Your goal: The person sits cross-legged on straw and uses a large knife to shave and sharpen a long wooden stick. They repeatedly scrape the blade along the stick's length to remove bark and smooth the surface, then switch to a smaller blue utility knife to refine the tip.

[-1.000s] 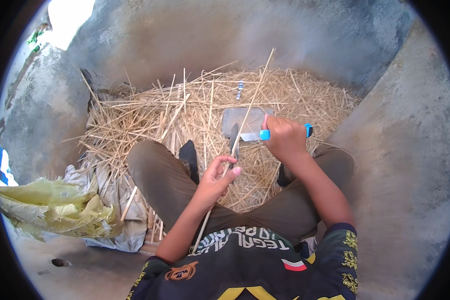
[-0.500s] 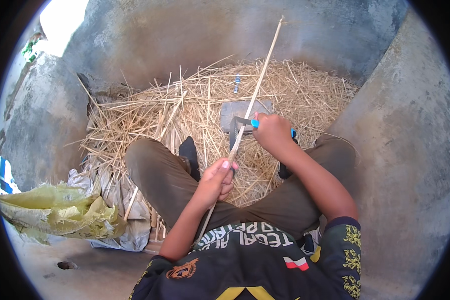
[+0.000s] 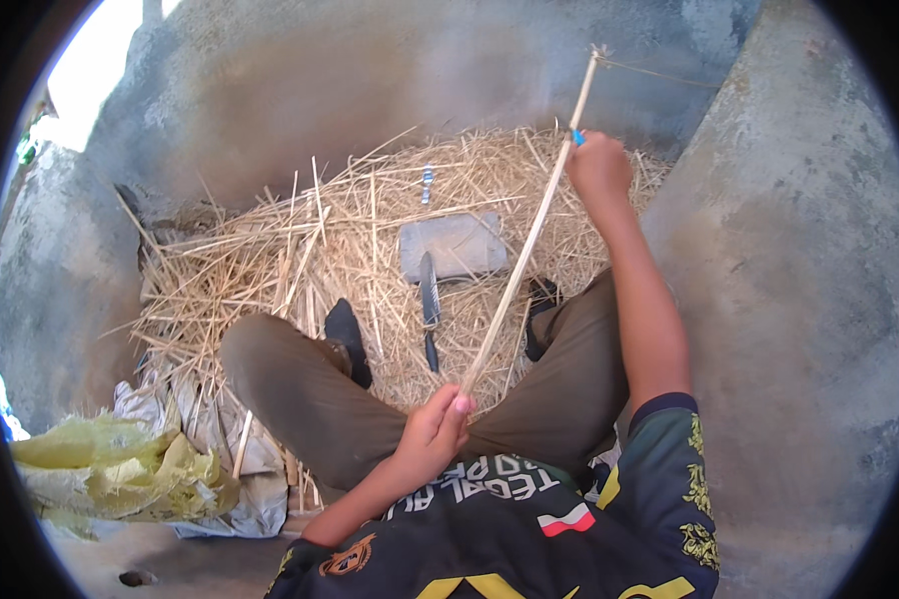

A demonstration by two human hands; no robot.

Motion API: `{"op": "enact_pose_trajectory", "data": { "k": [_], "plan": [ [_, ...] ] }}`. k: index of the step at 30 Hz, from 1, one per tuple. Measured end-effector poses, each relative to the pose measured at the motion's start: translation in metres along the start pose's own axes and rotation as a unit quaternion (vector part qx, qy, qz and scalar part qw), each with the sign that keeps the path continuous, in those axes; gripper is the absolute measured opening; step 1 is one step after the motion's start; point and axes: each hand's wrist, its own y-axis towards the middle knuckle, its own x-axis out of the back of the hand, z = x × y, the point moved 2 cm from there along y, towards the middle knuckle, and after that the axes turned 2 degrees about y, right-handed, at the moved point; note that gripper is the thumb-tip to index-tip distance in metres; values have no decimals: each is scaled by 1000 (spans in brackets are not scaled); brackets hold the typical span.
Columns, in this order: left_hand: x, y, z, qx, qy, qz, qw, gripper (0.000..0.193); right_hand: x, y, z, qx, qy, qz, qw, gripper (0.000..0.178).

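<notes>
A long, pale bamboo strip (image 3: 529, 240) runs slantwise from my lap up toward the far right. My left hand (image 3: 436, 429) is closed round its lower end, near my shirt. Farther up, close to the frayed tip, my right hand (image 3: 601, 170) is closed on a blue-handled knife (image 3: 577, 137). Only a bit of blue shows beside the strip; the blade is hidden or too small to make out. Between my legs a second knife (image 3: 430, 295) with a black handle lies with its tip against a grey block (image 3: 453, 246).
Loose straw-like shavings (image 3: 360, 240) cover the floor around the block. A small blue-and-white strip (image 3: 427, 185) lies on them. At the left is a torn yellow sack (image 3: 120, 469). Concrete walls (image 3: 370, 80) rise behind and at the right. A thin fibre (image 3: 659, 73) trails from the tip.
My right hand has moved up and away along the bamboo strip with the knife, from the middle to near its tip. My left hand has come closer to my body. The view has shifted slightly.
</notes>
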Motion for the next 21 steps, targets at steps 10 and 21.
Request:
{"op": "enact_pose_trajectory", "data": {
  "k": [10,21],
  "plan": [
    [8,-4,-11,-30,-36,12,999,22,43,-99,37,251,56,48,965,26],
    [1,-15,-10,-25,-6,35,999,22,66,-29,0,108,-6,-24,994,23]
  ]
}}
